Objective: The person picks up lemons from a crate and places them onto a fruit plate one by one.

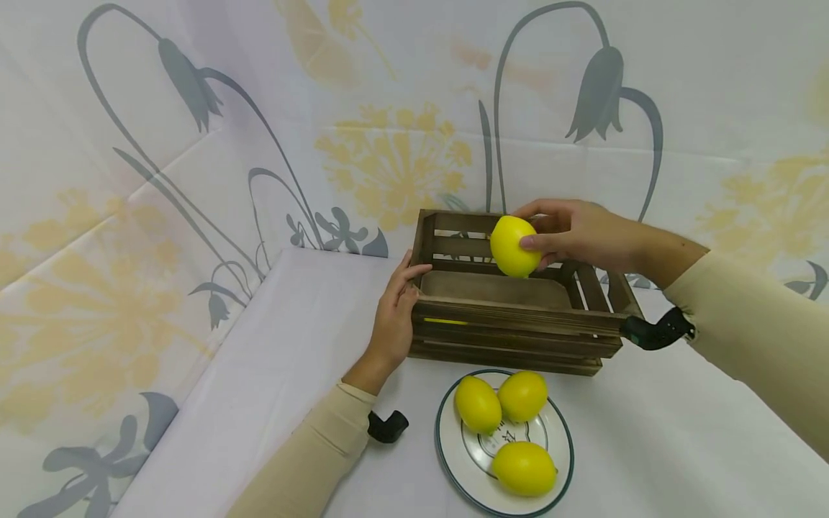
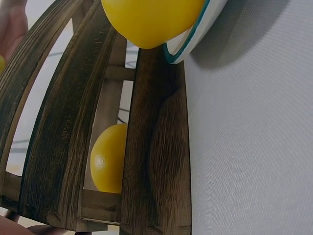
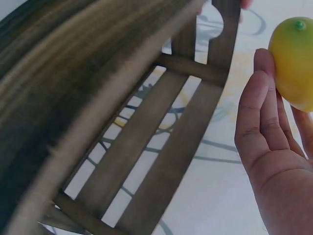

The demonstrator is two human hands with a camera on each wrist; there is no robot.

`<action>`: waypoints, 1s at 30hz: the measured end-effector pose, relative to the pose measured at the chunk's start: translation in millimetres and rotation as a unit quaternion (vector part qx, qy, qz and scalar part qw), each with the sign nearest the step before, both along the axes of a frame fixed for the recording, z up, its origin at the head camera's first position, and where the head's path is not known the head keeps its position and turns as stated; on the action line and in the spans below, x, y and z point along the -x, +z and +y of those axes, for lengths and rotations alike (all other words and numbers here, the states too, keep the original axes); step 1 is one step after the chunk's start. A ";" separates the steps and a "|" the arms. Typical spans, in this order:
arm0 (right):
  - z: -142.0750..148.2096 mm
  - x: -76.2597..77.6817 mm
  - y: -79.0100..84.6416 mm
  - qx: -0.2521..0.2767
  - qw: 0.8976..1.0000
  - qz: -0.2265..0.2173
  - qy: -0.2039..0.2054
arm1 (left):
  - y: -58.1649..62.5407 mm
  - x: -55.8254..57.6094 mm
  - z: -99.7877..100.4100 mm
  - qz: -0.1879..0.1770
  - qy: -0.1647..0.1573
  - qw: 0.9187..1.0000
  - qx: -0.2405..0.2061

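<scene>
In the head view my right hand (image 1: pixel 570 234) pinches a yellow lemon (image 1: pixel 512 246) between thumb and fingers, held over the brown slatted wooden crate (image 1: pixel 518 316). The right wrist view shows this lemon (image 3: pixel 296 63) beside the crate's upper edge, its greenish end towards the camera. My left hand (image 1: pixel 393 309) grips the crate's left end, fingers over the rim. Another lemon (image 2: pixel 108 159) lies inside the crate at that end, seen between the slats in the left wrist view; from the head, the front wall hides most of it.
In front of the crate stands a white plate (image 1: pixel 453 457) with a dark rim, carrying three lemons (image 1: pixel 524 468). A white cloth (image 1: pixel 285 345) covers the table. Behind hangs a flower-patterned cloth (image 1: pixel 401 72), close to the crate's back.
</scene>
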State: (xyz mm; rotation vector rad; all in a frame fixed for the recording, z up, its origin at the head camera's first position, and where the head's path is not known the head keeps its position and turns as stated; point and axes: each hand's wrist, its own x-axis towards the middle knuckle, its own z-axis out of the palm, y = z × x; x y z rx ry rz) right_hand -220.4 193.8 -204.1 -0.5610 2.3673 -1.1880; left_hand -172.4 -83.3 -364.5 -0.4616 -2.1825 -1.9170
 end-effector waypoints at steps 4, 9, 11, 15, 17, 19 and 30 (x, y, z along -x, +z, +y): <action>3.6 -7.9 -4.8 -0.007 1.000 0.013 0.011 | -0.4 0.2 0.5 0.001 -0.003 1.000 -0.004; 5.8 -16.7 -11.0 0.002 0.999 0.021 0.031 | -1.1 0.7 0.8 0.003 -0.003 1.000 -0.006; 6.0 -20.5 -12.6 0.003 0.999 0.025 0.035 | -1.7 0.9 0.6 0.004 -0.002 1.000 -0.004; 5.9 -26.3 -15.4 -0.003 0.999 0.035 0.037 | -2.6 1.1 0.3 0.005 0.000 1.000 -0.002; 6.2 -28.1 -17.6 0.003 0.999 0.036 0.040 | -2.7 0.7 0.5 0.005 0.000 1.000 -0.002; 6.6 -30.4 -20.0 0.013 0.998 0.034 0.042 | -2.9 0.3 0.7 0.003 -0.001 1.000 -0.002; 8.2 -49.8 -32.8 0.022 0.998 0.032 0.051 | -2.3 0.8 1.6 0.013 -0.003 1.000 -0.008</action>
